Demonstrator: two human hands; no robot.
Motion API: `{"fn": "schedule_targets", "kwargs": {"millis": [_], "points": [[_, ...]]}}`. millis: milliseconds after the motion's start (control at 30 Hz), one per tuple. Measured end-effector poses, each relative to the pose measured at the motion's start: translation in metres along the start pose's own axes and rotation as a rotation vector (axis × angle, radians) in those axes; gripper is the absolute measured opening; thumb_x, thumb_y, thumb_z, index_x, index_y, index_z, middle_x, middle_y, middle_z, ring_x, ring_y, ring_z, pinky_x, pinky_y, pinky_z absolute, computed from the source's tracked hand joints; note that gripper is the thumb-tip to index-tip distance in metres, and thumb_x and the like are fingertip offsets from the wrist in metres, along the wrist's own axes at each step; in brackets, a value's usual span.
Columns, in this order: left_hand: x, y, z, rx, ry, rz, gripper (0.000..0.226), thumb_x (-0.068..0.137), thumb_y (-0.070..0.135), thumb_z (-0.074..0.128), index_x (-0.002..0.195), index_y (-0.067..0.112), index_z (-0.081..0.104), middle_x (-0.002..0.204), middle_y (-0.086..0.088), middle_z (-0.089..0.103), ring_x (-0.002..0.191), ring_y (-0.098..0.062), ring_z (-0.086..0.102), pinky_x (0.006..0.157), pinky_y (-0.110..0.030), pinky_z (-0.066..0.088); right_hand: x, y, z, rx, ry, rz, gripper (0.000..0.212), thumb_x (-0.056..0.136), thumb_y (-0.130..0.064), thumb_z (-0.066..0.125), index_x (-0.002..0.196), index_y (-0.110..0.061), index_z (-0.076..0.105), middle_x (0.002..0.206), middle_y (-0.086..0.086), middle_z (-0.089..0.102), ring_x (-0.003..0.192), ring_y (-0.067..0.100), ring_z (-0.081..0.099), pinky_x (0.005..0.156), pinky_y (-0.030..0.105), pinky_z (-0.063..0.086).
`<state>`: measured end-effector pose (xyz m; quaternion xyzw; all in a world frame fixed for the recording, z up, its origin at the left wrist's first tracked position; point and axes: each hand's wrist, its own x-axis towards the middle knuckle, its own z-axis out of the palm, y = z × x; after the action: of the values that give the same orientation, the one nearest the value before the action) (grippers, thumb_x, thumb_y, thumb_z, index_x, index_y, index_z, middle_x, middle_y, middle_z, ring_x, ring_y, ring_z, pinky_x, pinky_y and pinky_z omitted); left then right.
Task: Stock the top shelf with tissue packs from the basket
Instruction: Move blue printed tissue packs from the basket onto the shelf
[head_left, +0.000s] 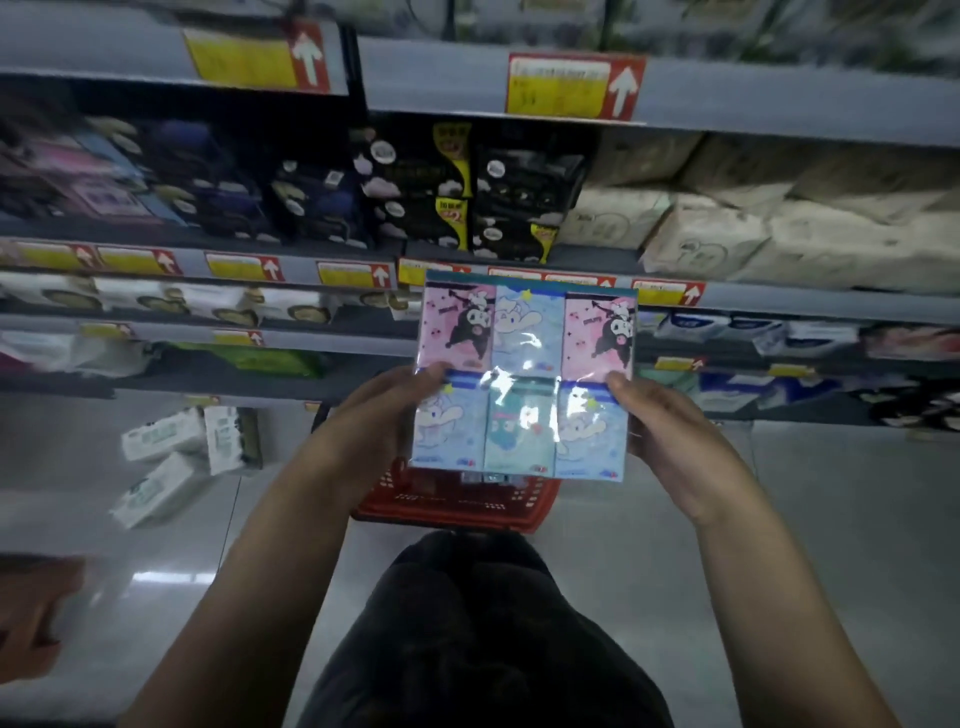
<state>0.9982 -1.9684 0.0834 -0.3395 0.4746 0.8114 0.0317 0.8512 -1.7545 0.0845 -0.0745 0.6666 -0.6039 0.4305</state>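
1. While left hand (375, 415) pinches its left edge and right hand (675, 441) its right, pack (524, 379) is held upright between them.
2. Basket (457, 506) on floor (831, 519), just below hands.
3. Stocked shelves (779, 300) beyond hands; top shelf (441, 78) well above.

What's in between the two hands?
A flat tissue pack with cartoon pictures sits between the left hand and the right hand. Each hand grips one side edge. The head view shows it, with the red basket below.

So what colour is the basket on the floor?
The basket below the tissue pack is red; head view shows it.
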Motion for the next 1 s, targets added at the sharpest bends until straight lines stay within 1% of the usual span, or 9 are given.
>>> {"fn": "schedule_targets", "kwargs": {"millis": [133,267,367,467,500,633,767,867,1000], "points": [[-0.014,0.017,0.015,-0.022,-0.073,0.031,0.078,0.070,0.040,0.076,0.131,-0.001,0.049,0.125,-0.026,0.061,0.115,-0.042,0.060,0.104,-0.065,0.037,-0.011,-0.021,-0.005,0.027,0.024,-0.077,0.062,0.037,-0.071,0.081,0.075,-0.022,0.074,0.085,0.002,0.075,0.080,0.012,0.069,0.069,0.020,0.051],[-0.021,0.036,0.027,0.018,-0.127,0.087,0.060,0.082,0.032,0.066,0.131,0.000,0.051,0.127,-0.026,0.060,0.117,-0.042,0.059,0.103,-0.060,0.042,-0.022,-0.038,-0.010,0.010,0.038,-0.124,0.075,0.043,-0.069,0.081,0.092,-0.013,0.074,0.098,0.012,0.073,0.089,0.022,0.068,0.075,0.026,0.051],[-0.024,0.050,0.035,0.044,-0.142,0.129,0.047,0.084,0.028,0.059,0.124,0.004,0.057,0.119,-0.021,0.066,0.109,-0.037,0.065,0.087,-0.045,0.057,-0.030,-0.054,-0.013,-0.010,0.067,-0.155,0.078,0.041,-0.071,0.080,0.093,-0.013,0.072,0.097,0.010,0.074,0.085,0.019,0.069,0.070,0.026,0.051],[-0.028,0.064,0.047,0.050,-0.158,0.158,0.033,0.087,0.023,0.063,0.116,0.008,0.060,0.107,-0.016,0.072,0.094,-0.030,0.071,0.066,-0.035,0.060,-0.035,-0.066,-0.016,0.004,0.098,-0.178,0.071,0.041,-0.067,0.081,0.089,-0.015,0.072,0.092,0.006,0.075,0.082,0.015,0.070,0.068,0.023,0.050],[-0.028,0.069,0.050,0.048,-0.154,0.159,0.033,0.085,0.025,0.063,0.115,0.010,0.061,0.106,-0.016,0.072,0.094,-0.030,0.071,0.067,-0.037,0.060,-0.036,-0.070,-0.018,0.014,0.102,-0.195,0.069,0.039,-0.067,0.082,0.085,-0.018,0.074,0.091,0.005,0.075,0.082,0.014,0.070,0.069,0.022,0.051],[-0.024,0.082,0.057,0.069,-0.176,0.180,0.053,0.079,0.032,0.070,0.124,0.007,0.057,0.121,-0.022,0.065,0.111,-0.040,0.063,0.096,-0.056,0.048,-0.041,-0.086,-0.024,-0.008,0.093,-0.242,0.066,0.035,-0.070,0.081,0.081,-0.023,0.077,0.090,0.005,0.075,0.083,0.014,0.071,0.070,0.020,0.055],[-0.024,0.094,0.060,0.110,-0.152,0.202,0.051,0.077,0.032,0.066,0.121,0.006,0.058,0.116,-0.022,0.067,0.105,-0.038,0.066,0.092,-0.053,0.053,-0.043,-0.099,-0.023,-0.058,0.075,-0.231,0.036,0.069,-0.044,0.075,0.088,-0.014,0.073,0.092,0.004,0.075,0.084,0.013,0.070,0.082,0.025,0.053],[-0.024,0.098,0.059,0.123,-0.148,0.227,0.039,0.082,0.031,0.068,0.113,0.009,0.061,0.108,-0.019,0.071,0.099,-0.035,0.069,0.083,-0.044,0.057,-0.041,-0.101,-0.023,-0.062,0.082,-0.241,0.027,0.071,-0.032,0.062,0.089,-0.014,0.070,0.086,0.001,0.076,0.079,0.010,0.070,0.079,0.022,0.054],[-0.023,0.100,0.057,0.123,-0.187,0.239,0.039,0.081,0.030,0.067,0.115,0.011,0.062,0.111,-0.017,0.070,0.104,-0.036,0.067,0.085,-0.044,0.057,-0.039,-0.100,-0.023,-0.028,0.061,-0.287,0.021,0.070,-0.027,0.065,0.087,-0.018,0.073,0.086,-0.002,0.076,0.080,0.008,0.070,0.070,0.019,0.056]]}}
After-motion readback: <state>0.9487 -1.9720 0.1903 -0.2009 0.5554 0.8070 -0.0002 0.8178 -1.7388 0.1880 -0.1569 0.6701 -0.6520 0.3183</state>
